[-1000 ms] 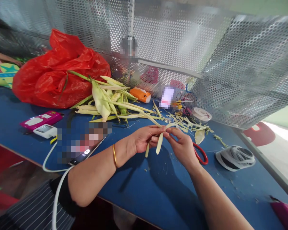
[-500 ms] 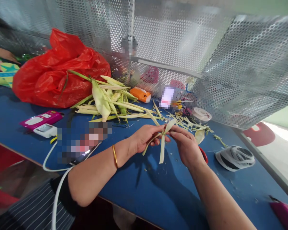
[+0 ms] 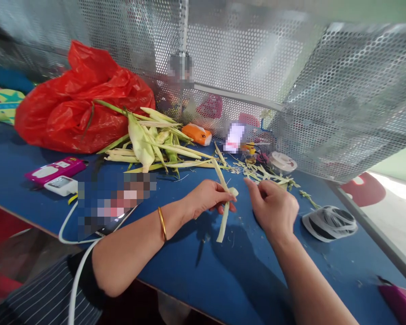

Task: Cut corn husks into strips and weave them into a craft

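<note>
My left hand (image 3: 213, 196) pinches crossed strips of pale corn husk (image 3: 222, 221) above the blue table (image 3: 196, 280). One strip points up and away, another hangs down, and a small rounded piece sticks out at the right. My right hand (image 3: 273, 203) is a little to the right, apart from the strips. Its fingers are curled in and its thumb points up and left; whatever they may hold is hidden. Behind both hands lie a pile of corn husks (image 3: 142, 140) and small husk scraps (image 3: 257, 170).
A red plastic bag (image 3: 77, 99) sits at the back left. An orange tissue pack (image 3: 196, 134), a lit phone (image 3: 234, 137) and a tape roll (image 3: 282, 162) line the mesh panel (image 3: 243, 54). A plastic-wrapped spool (image 3: 329, 223) stands right; a white cable (image 3: 75, 280) passes my left arm.
My right hand has come off the husk strips, moved right and curled its fingers. The strips have turned in my left hand. A red curved object beside my right hand is now out of sight.
</note>
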The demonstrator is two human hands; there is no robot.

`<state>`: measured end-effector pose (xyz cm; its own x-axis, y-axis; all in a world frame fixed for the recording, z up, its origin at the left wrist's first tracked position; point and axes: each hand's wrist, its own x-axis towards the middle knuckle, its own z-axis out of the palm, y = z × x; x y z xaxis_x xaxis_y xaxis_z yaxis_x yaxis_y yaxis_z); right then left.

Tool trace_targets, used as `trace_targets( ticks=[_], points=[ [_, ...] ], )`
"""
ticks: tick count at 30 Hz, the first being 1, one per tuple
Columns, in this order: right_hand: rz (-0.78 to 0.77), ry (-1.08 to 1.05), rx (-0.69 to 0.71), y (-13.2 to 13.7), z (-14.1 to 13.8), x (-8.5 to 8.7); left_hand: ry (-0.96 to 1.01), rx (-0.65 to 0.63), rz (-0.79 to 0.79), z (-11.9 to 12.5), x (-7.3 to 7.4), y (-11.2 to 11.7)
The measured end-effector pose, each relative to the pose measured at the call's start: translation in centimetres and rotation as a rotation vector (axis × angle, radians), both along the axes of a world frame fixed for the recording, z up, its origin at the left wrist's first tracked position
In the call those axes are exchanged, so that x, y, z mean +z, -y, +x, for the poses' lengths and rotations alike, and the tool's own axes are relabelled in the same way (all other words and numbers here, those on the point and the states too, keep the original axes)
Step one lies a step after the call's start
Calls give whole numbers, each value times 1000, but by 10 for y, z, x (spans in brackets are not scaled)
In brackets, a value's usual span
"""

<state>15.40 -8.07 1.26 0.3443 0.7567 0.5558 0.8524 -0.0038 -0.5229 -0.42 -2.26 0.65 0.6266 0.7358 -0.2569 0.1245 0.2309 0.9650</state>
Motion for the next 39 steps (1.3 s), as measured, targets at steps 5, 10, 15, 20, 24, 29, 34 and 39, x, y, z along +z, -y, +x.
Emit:
trace_targets(
  ticks=[5,10,15,20,24,29,34,39],
  points=[
    [-58,-183,443,-2,-9,0,-15,-65,7,4,4,9],
    [-108,-633,387,-3,-17,-15,19,-155,44,4,-2,10],
    [-66,-786,315,-5,-17,-23,3,-182,26,2,-8,6],
    [120,-372,184,-6,-7,-14,58,-17,-77,1,0,0],
    [-73,-228,161,-1,-3,-2,151,136,-139,-2,6,-7],
    [-483,-502,461,-2,-12,-6,176,195,-64,-3,5,-7],
    [-453,-639,505,-2,-18,-10,169,227,1,-3,1,-7],
    [-510,-735,510,0,-19,-8,224,262,-42,-2,-2,-8]
  ],
)
